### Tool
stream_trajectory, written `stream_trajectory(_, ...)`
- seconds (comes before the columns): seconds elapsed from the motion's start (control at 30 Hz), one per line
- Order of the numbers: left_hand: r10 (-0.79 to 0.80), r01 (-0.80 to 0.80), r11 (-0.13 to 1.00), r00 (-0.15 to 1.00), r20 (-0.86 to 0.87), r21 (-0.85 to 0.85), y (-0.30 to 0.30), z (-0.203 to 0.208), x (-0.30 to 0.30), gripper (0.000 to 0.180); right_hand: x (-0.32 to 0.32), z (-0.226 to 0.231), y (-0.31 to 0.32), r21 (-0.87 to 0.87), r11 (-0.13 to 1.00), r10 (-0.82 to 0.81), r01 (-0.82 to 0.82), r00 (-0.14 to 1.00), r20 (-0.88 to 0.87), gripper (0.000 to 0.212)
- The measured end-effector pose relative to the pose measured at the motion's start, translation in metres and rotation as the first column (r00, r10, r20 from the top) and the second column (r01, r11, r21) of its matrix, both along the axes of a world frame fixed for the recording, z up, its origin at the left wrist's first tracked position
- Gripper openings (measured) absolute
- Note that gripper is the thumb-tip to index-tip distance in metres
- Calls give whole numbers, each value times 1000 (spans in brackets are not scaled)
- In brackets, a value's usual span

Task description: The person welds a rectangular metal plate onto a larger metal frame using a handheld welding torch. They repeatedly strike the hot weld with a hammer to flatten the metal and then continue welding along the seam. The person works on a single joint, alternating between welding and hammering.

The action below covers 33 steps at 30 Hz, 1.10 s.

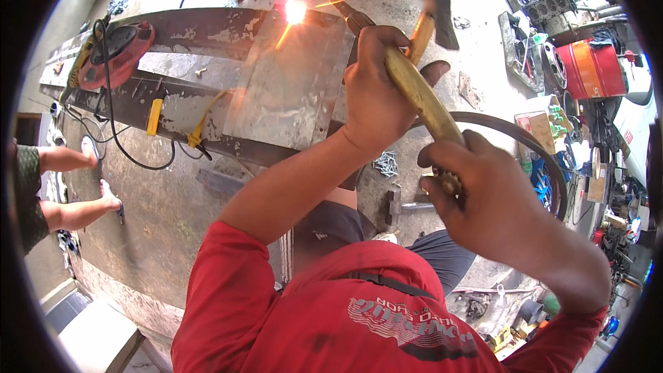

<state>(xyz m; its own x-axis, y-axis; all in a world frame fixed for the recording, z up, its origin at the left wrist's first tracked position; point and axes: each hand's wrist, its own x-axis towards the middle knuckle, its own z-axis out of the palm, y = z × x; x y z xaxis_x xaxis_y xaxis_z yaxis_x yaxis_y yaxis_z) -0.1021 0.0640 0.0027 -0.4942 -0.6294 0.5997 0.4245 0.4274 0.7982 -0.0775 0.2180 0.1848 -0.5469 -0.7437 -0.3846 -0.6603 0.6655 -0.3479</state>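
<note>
My left hand (380, 93) is wrapped round the front part of a brass-coloured gas torch (423, 95). Behind it, my right hand (483, 197) grips the torch's rear end beside a round valve knob (450, 183). The torch's thin bent tip points at the far edge of a flat grey metal plate (276, 100), where a white-hot spot (295, 11) glows with orange streaks. The plate rests across two long, rusty metal beams (207, 24). Just beyond my left hand is a hammer (443, 21) with a yellowish handle, partly hidden by that hand.
A red and black power tool (117, 55) with a black cable sits on the beams at left. Another person's bare legs (79, 214) are beyond it. A dark hose (539, 141) curves at right, near a second hammer (395, 206), screws (387, 164) and a red drum (590, 69).
</note>
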Motion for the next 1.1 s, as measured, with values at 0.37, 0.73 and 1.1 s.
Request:
stream_trajectory(0.37, -199, 202, 979, 976, 91, -26, 12, 7, 16, 60, 27, -33, 34, -124, 983, -133, 134, 991, 13, 28)
stream_trajectory(0.73, -458, 467, 882, 881, 118, -66, 24, 1, 17, 48, 56, -65, 56, -372, 883, -291, 287, 956, 47, 29)
stream_trajectory(1.1, -468, 577, 813, 575, 671, 72, 14, 58, 20, 132, 54, -63, 97, -566, 389, -264, 727, 676, 688, 22)
